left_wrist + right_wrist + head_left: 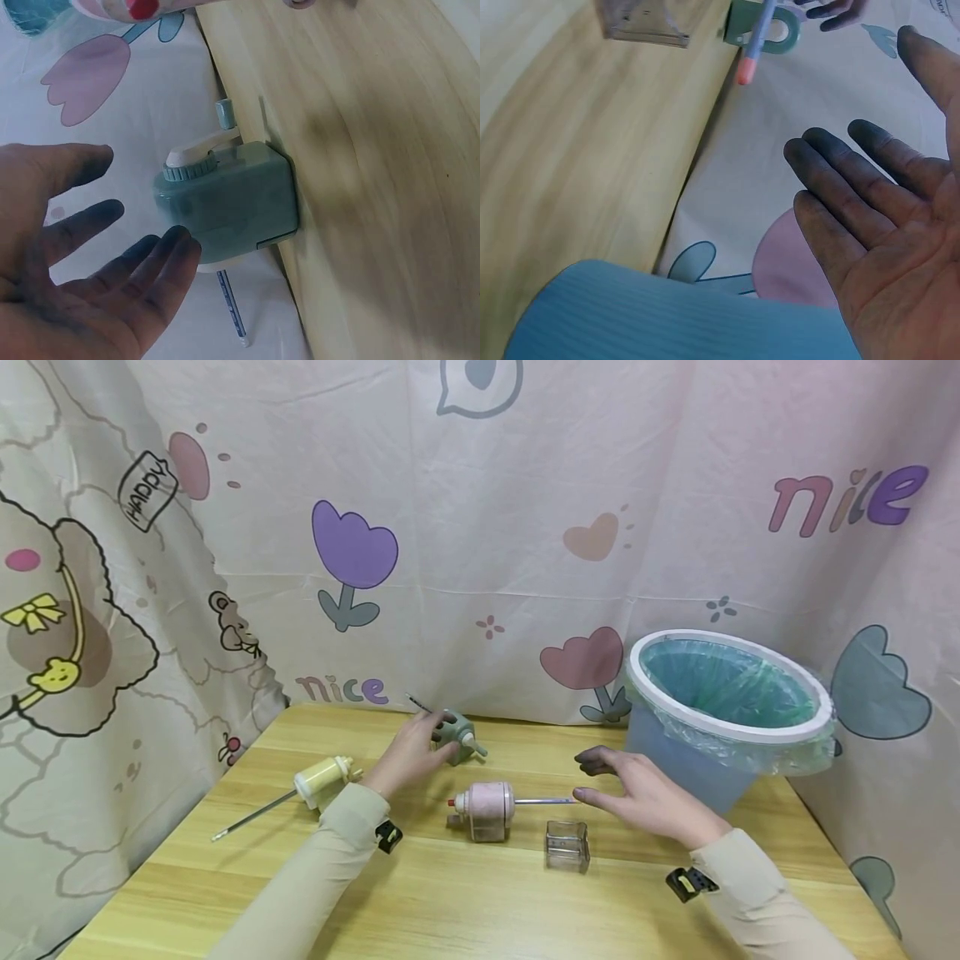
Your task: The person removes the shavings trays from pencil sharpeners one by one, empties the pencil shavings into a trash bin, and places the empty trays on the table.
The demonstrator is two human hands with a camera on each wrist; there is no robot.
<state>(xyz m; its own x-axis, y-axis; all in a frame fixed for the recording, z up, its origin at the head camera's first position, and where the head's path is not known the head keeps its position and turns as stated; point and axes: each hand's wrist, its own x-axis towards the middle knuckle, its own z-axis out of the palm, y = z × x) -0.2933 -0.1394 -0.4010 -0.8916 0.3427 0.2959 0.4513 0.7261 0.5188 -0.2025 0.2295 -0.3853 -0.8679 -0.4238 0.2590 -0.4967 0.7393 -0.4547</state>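
My left hand (411, 753) reaches over the green crank pencil sharpener (464, 732), its fingers loosely spread. In the left wrist view the fingertips overlap the sharpener's near corner; whether they touch it, I cannot tell. A pencil (231, 304) sticks out of that sharpener opposite its crank. Closer to me sits a pink crank sharpener (489, 810) with a pencil (542, 801) pointing right. My right hand (647, 795) hovers beside that pencil's end, holding nothing, its fingers extended. Dark smudges cover the fingertips of both hands. A clear smoky plastic box (567, 846) stands below the pencil.
At the left lies a yellow sharpener (321, 779) with a dark pencil (255, 816) pointing toward the front left. A blue bin (675, 756) with a white rim and green liner stands at the back right. Printed cloth (480, 527) hangs behind the wooden table (420, 902).
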